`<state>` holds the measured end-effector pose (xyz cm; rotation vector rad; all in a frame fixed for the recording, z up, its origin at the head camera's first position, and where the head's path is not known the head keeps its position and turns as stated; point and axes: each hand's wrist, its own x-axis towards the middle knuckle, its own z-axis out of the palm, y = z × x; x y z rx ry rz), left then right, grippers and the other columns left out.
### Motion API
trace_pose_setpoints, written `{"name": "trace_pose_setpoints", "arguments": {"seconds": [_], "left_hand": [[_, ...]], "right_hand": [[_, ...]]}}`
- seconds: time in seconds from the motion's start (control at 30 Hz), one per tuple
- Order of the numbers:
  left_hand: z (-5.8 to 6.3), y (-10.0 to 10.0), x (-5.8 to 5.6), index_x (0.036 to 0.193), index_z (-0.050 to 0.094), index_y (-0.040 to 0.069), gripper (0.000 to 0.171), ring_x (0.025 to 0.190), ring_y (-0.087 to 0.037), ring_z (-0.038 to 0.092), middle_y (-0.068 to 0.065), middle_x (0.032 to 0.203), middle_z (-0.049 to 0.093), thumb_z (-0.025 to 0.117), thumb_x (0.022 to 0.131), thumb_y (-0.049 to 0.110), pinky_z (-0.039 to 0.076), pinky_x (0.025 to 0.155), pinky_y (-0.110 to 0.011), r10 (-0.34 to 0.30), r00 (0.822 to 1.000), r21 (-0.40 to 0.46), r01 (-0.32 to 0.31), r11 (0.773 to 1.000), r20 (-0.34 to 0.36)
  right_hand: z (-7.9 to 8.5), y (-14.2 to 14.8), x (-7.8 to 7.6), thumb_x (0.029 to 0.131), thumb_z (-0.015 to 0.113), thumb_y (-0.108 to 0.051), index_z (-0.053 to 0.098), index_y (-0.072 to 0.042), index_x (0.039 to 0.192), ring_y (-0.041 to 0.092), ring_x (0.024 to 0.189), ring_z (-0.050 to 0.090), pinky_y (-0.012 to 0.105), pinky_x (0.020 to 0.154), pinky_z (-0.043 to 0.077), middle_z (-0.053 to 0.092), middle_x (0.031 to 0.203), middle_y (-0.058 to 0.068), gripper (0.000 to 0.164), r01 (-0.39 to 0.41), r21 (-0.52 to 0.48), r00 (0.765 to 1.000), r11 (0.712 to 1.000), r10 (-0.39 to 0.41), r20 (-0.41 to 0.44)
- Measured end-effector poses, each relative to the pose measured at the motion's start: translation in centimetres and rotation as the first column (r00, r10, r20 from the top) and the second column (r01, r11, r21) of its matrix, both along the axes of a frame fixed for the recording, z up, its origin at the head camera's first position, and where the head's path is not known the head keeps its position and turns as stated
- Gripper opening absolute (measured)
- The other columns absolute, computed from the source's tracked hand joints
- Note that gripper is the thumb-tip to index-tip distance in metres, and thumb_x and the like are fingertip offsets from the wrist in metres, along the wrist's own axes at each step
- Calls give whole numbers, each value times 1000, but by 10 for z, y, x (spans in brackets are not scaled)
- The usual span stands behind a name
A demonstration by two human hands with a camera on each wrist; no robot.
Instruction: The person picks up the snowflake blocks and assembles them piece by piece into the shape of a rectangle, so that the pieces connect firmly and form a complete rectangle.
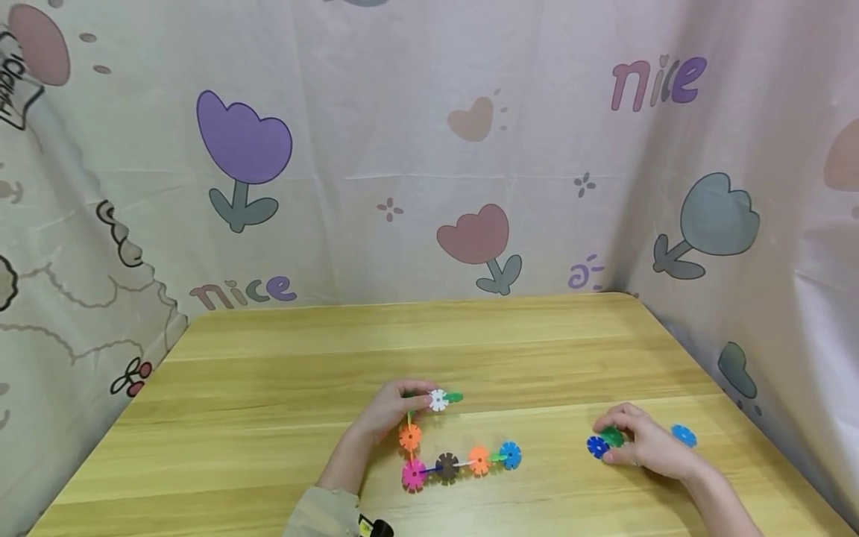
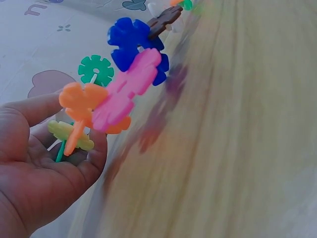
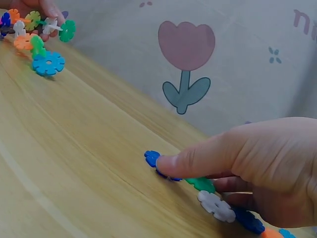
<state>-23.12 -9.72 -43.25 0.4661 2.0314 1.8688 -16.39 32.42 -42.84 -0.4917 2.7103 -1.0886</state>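
Note:
My left hand grips one end of a bent chain of slotted snowflake discs, near a white disc and a green disc. From there the chain runs through an orange disc, a pink disc and a brown disc to a light blue disc. On the right, my right hand pinches a dark blue disc, its thumb on the disc. Beneath that hand's fingers lies a green disc; the fingertips are partly hidden.
Under and beside the right hand, loose discs lie on the wooden table: a white disc, another dark blue disc, an orange disc and a light blue disc. A printed curtain hangs around the table's back and sides.

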Motion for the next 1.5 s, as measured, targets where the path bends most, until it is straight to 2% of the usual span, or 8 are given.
{"name": "trace_pose_setpoints", "arguments": {"seconds": [0.1, 0.3, 0.57, 0.73, 0.83, 1.0, 1.23, 1.5], "left_hand": [[0, 0, 0, 116, 58, -10, 35, 69, -13, 52, -4, 88, 62, 61, 89, 11, 45, 60, -23, 1, 1000, -3, -1, 1000, 2], [-1, 0, 0, 117, 57, -10, 35, 68, -13, 52, -3, 85, 62, 60, 89, 11, 45, 60, -22, 1, 1000, -5, -1, 1000, 9], [0, 1, 1, 116, 58, -10, 35, 71, -14, 53, -3, 85, 62, 62, 88, 11, 46, 63, -23, 8, 1000, -6, -8, 1000, 20], [1, 1, 2, 116, 58, -10, 35, 70, -14, 53, -3, 84, 62, 62, 88, 10, 46, 62, -23, 3, 1000, -8, -3, 1000, 9], [0, 1, 1, 116, 58, -11, 35, 69, -14, 53, -3, 83, 62, 61, 88, 10, 46, 63, -23, -1, 1000, 0, 1, 1000, 11], [1, 1, 0, 116, 57, -11, 35, 70, -13, 54, -4, 82, 62, 61, 88, 9, 47, 63, -23, -9, 1000, 16, 9, 1000, 11], [0, 0, -1, 117, 56, -12, 35, 73, -14, 55, -5, 85, 63, 60, 89, 8, 47, 66, -25, -16, 1000, 19, 16, 1000, 18], [-4, 0, -3, 115, 57, -14, 35, 73, -13, 57, -5, 86, 65, 61, 88, 8, 49, 66, -25, -13, 1000, 21, 13, 1000, 21]], "right_hand": [[1, -2, 1, 77, 74, -31, 63, -18, 99, 18, 99, 41, 26, 77, 39, 47, 109, 5, 28, 13, 27, 1000, 1000, -12, -13], [2, -9, -2, 74, 77, -27, 59, -15, 91, 23, 95, 40, 28, 76, 38, 48, 103, 4, 28, 43, 61, 999, 997, -43, -10], [2, -12, -10, 80, 71, -11, 52, -2, 89, 17, 79, 49, 25, 66, 42, 53, 87, 7, 23, 86, -99, 994, 991, -78, 80], [1, -15, -15, 83, 69, -13, 51, -2, 89, 13, 67, 49, 24, 57, 42, 53, 77, 5, 22, 128, -110, 989, 986, -118, 93], [3, -20, -19, 83, 69, -14, 51, -2, 88, 13, 64, 48, 24, 55, 42, 52, 74, 4, 22, 165, -112, 985, 980, -158, 66], [10, -36, -29, 85, 67, -11, 56, -2, 94, 13, 71, 52, 24, 60, 46, 55, 79, 4, 17, 206, -121, 978, 971, -209, -6], [21, -64, -43, 85, 66, -11, 65, -1, 99, 13, 74, 55, 24, 63, 49, 59, 82, 3, 16, 148, -148, 984, 978, -160, -78], [23, -96, -55, 88, 61, -5, 58, 4, 95, 27, 72, 60, 33, 63, 54, 58, 80, 12, 12, 61, -275, 998, 960, -65, -4]]}}
